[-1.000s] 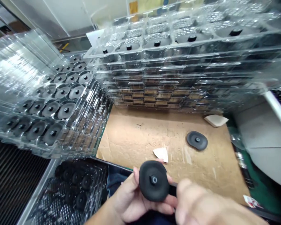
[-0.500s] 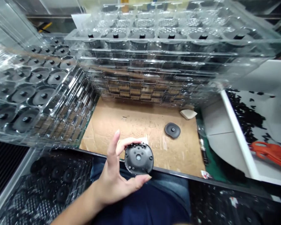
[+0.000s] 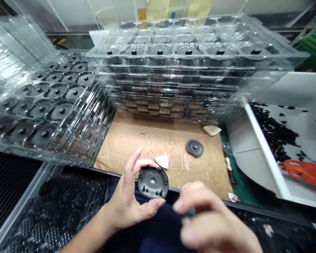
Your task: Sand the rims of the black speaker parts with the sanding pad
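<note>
— While the left hand (image 3: 129,203) pinches the cap (image 3: 152,189) between near thumb and far fingers, what of the right hand (image 3: 213,218)?
— Curled, blurred; can't tell if it holds anything. Cap lies left and far of its fingertips, apart.
— Long axis?
— Unclear; roundish. Black, pegs near the rim, pale dot mid-face.

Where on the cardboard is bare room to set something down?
Bare cardboard lies between the left tray stack and the white piece, and between that piece and the black disc. Right rear is crowded: disc, pale wedge, rear trays.
</note>
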`<state>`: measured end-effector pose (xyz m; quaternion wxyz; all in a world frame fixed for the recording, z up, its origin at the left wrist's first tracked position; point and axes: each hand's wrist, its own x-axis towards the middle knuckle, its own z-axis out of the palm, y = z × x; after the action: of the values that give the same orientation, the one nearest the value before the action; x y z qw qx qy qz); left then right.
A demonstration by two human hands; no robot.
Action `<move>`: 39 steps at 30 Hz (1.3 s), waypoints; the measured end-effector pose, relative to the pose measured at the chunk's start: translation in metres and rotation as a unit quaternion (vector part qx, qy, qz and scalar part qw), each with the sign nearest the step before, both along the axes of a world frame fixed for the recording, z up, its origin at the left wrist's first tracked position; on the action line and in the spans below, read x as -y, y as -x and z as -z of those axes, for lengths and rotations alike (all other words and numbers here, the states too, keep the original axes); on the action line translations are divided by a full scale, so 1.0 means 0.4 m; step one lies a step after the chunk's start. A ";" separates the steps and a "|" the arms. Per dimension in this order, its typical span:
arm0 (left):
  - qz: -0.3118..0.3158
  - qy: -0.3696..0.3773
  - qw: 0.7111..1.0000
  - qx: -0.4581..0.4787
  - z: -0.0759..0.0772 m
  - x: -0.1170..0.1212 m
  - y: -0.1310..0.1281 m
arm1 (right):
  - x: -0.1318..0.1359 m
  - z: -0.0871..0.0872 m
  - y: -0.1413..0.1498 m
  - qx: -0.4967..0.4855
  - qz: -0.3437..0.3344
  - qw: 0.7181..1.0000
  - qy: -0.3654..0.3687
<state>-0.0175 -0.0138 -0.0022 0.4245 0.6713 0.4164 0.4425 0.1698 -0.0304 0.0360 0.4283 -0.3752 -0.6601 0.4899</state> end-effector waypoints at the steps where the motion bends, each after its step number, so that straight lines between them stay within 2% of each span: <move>1: 0.014 0.030 0.999 0.006 -0.003 0.001 0.000 | -0.012 0.001 -0.007 -0.009 0.032 0.999 0.013; 3: 0.047 0.092 0.994 0.023 -0.009 0.002 -0.004 | -0.025 0.007 -0.018 -0.007 0.073 0.995 0.065; 4: 0.064 0.115 0.991 0.031 -0.012 0.002 -0.007 | -0.028 0.011 -0.021 -0.004 0.069 0.993 0.096; 10: 0.148 0.161 0.974 0.056 -0.022 -0.003 -0.026 | -0.054 0.023 -0.024 -0.053 -0.078 0.962 0.257; 15: 0.172 0.210 0.959 0.081 -0.017 -0.008 -0.031 | -0.080 0.035 -0.026 -0.113 -0.108 0.930 0.334; 20: 0.164 0.234 0.954 0.085 -0.008 -0.016 -0.036 | -0.088 0.047 -0.030 -0.138 -0.091 0.917 0.362; 27: 0.182 0.237 0.952 0.063 -0.001 -0.031 -0.042 | -0.097 0.057 -0.040 -0.159 -0.101 0.900 0.393; 30: 0.177 0.231 0.955 0.059 0.001 -0.035 -0.047 | -0.095 0.063 -0.042 -0.148 -0.097 0.902 0.394; 32: 0.156 0.206 0.964 0.061 0.003 -0.038 -0.051 | -0.087 0.068 -0.042 -0.152 -0.071 0.903 0.396; 36: 0.125 0.147 0.980 0.052 0.011 -0.040 -0.060 | -0.061 0.083 -0.045 -0.172 0.021 0.892 0.418; 39: 0.115 0.128 0.984 0.049 0.018 -0.040 -0.066 | -0.037 0.102 -0.065 -0.166 0.079 0.910 0.371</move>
<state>0.0089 0.0020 -0.0093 0.5751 0.6324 0.3679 0.3660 0.1958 -0.0154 -0.0046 0.3993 -0.4711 -0.3186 0.7191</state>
